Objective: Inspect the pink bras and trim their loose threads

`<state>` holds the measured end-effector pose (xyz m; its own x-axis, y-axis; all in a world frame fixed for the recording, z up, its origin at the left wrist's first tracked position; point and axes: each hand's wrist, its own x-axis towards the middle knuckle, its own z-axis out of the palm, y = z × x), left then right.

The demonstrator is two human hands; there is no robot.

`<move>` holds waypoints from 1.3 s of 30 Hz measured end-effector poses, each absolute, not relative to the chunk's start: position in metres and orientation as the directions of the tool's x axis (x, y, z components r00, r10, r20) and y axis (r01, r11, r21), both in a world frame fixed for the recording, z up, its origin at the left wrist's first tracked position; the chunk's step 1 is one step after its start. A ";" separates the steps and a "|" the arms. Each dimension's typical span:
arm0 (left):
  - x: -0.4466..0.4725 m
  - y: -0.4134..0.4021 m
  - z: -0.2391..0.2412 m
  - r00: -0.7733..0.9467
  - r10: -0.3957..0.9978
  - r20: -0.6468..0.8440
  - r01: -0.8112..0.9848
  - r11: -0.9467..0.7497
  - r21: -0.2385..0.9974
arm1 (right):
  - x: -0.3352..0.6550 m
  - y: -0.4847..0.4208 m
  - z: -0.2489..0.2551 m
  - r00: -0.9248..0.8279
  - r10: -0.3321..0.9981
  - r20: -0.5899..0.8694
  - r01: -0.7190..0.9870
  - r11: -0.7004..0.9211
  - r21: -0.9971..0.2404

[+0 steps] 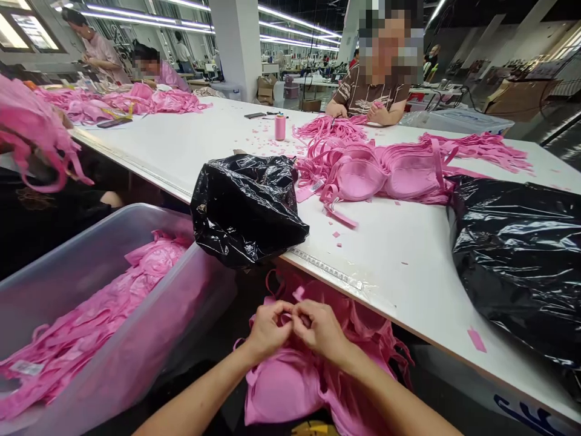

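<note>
My left hand (271, 327) and my right hand (320, 327) meet fingertip to fingertip over my lap, just below the table edge. Both are closed in a pinch on a pink bra (284, 384), at a small strap or edge that my fingers mostly hide. One moulded cup of it faces up below my wrists. More pink bras (367, 321) lie heaped behind and beside my right hand, partly under the table edge.
A white table (408, 254) bears a black plastic bag (249, 206), stacked pink bras (363, 175), a thread spool (280, 128) and a larger black bag (521, 260). A plastic bin (131, 212) holds pink garments at left. A co-worker (372, 85) sits across, handling straps.
</note>
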<state>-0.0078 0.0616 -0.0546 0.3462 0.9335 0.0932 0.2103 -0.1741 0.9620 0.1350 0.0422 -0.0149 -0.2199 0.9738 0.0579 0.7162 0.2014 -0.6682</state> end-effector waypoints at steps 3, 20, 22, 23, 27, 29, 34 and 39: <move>0.004 0.056 -0.051 0.368 0.928 0.056 0.156 -0.121 0.980 | 0.143 0.036 -0.005 -0.272 0.957 0.105 0.659 0.264 -0.704; 0.017 0.053 -0.065 0.274 0.934 -0.230 -0.121 0.271 0.955 | 0.155 0.018 -0.032 -0.001 0.998 0.069 0.822 0.040 -0.568; 0.017 0.051 -0.061 0.293 0.905 -0.310 -0.160 0.366 0.917 | 0.156 0.020 -0.034 0.021 0.997 0.078 0.798 0.030 -0.602; 0.016 0.051 -0.057 0.311 0.884 -0.348 -0.173 0.413 0.894 | 0.157 0.020 -0.035 0.033 0.996 0.083 0.784 0.026 -0.620; 0.009 0.048 -0.039 0.447 0.744 -0.497 -0.214 0.628 0.748 | 0.161 0.017 -0.040 0.052 0.992 0.112 0.726 0.040 -0.687; 0.005 0.047 -0.030 0.481 0.656 -0.582 -0.173 0.722 0.670 | 0.162 0.013 -0.041 0.044 0.991 0.127 0.700 0.060 -0.712; 0.004 0.046 -0.019 0.427 0.550 -0.718 -0.036 0.803 0.594 | 0.160 0.007 -0.043 0.020 0.987 0.161 0.648 0.110 -0.753; 0.016 0.045 -0.025 0.265 0.723 -0.638 0.106 0.635 0.765 | 0.157 0.003 -0.043 -0.019 0.983 0.180 0.640 0.150 -0.754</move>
